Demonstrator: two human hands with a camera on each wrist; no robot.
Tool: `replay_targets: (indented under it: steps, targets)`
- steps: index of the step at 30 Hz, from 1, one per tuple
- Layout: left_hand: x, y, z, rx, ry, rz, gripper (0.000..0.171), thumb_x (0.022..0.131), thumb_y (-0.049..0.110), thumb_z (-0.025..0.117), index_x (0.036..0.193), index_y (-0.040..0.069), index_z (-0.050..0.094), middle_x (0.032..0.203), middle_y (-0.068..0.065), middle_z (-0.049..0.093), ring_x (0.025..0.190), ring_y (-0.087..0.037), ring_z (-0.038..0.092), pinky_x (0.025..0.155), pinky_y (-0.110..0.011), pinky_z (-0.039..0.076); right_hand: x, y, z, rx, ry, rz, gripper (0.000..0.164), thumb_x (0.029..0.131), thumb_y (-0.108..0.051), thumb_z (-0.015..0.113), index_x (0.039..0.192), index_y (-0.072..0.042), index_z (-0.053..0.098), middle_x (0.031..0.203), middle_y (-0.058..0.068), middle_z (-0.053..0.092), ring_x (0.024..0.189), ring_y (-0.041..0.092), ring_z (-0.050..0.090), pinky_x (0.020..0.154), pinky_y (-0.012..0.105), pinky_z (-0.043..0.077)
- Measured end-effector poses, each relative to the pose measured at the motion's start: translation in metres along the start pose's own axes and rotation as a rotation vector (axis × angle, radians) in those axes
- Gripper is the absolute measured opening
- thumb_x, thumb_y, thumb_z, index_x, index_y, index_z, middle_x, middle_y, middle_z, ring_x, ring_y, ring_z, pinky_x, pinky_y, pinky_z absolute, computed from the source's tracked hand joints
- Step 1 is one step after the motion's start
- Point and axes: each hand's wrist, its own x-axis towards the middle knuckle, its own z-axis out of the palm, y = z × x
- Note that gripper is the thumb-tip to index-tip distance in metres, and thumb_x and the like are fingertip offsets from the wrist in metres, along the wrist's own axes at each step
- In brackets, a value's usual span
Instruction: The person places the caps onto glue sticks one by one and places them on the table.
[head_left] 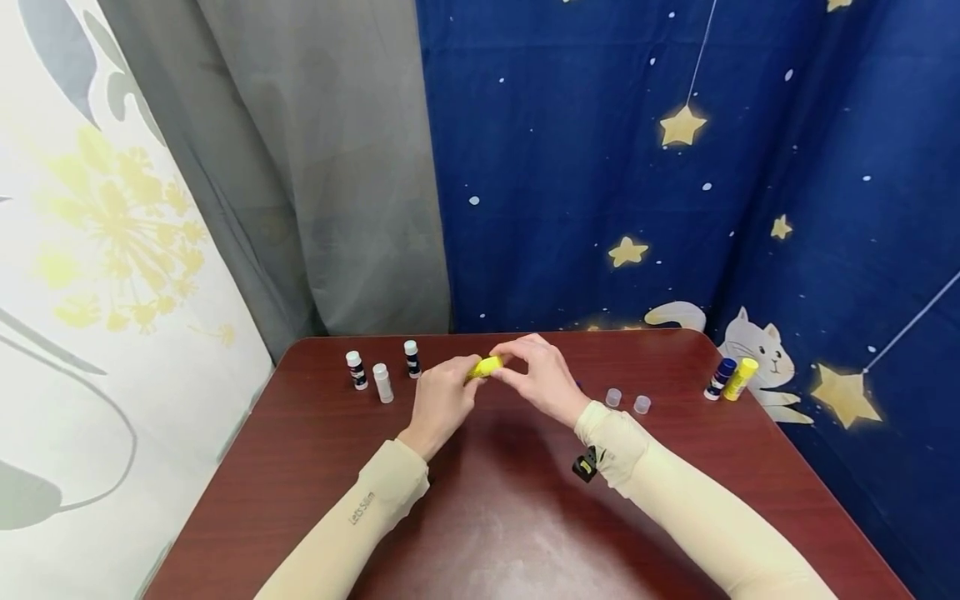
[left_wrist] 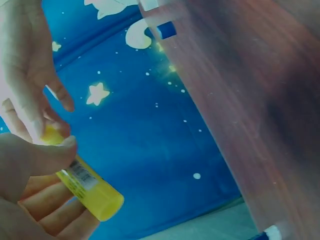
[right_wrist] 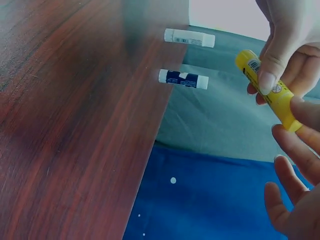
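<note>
A yellow glue stick (head_left: 486, 367) is held up above the table between both hands. My left hand (head_left: 444, 392) grips its body, thumb across the printed label, as the left wrist view shows. With thumb and fingertips, my right hand (head_left: 542, 377) pinches the other end of the yellow tube. In the right wrist view the glue stick (right_wrist: 270, 90) slants, with the left hand (right_wrist: 287, 55) around its upper part and the right hand (right_wrist: 300, 185) at its lower end. The other fingers of the right hand are spread apart from the tube.
Left on the table (head_left: 487, 517) stand two dark blue glue sticks with white caps (head_left: 357, 370) (head_left: 412, 359) and a white one (head_left: 383, 383). Two clear caps (head_left: 613, 397) (head_left: 642, 405) lie right of the hands. A blue glue stick (head_left: 720, 379) and another yellow one (head_left: 741, 379) stand far right.
</note>
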Motion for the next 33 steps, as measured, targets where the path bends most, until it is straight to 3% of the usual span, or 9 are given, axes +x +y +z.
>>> replay_targets:
  steps: [13, 27, 33]
  targets:
    - [-0.01, -0.016, -0.01, -0.046, 0.025, -0.07, 0.045, 0.083, 0.028, 0.085, 0.122, 0.014, 0.071, 0.11, -0.003, 0.073, 0.083, -0.018, 0.069, 0.071, -0.036, 0.058, 0.016, -0.009, -0.003, 0.015, -0.052, -0.052, 0.023, 0.087, -0.028, 0.082, 0.108, -0.02, 0.075, 0.093, -0.015, 0.068, 0.101, 0.01, 0.053, 0.084, 0.036, 0.049]
    - [-0.017, -0.03, -0.021, -0.022, -0.008, -0.15, 0.052, 0.085, 0.036, 0.083, 0.131, 0.018, 0.067, 0.126, -0.001, 0.068, 0.109, -0.016, 0.067, 0.086, -0.039, 0.056, 0.029, 0.001, -0.044, -0.053, -0.007, 0.003, 0.02, 0.086, -0.024, 0.083, 0.104, -0.021, 0.076, 0.091, -0.011, 0.068, 0.099, 0.013, 0.053, 0.08, 0.038, 0.047]
    - [-0.022, -0.038, -0.023, -0.024, 0.052, -0.127, 0.05, 0.085, 0.033, 0.083, 0.13, 0.016, 0.068, 0.123, -0.002, 0.069, 0.109, -0.018, 0.067, 0.088, -0.039, 0.055, 0.033, 0.015, -0.064, -0.129, 0.008, 0.03, 0.022, 0.085, -0.024, 0.084, 0.105, -0.021, 0.076, 0.09, -0.01, 0.068, 0.099, 0.014, 0.053, 0.08, 0.039, 0.046]
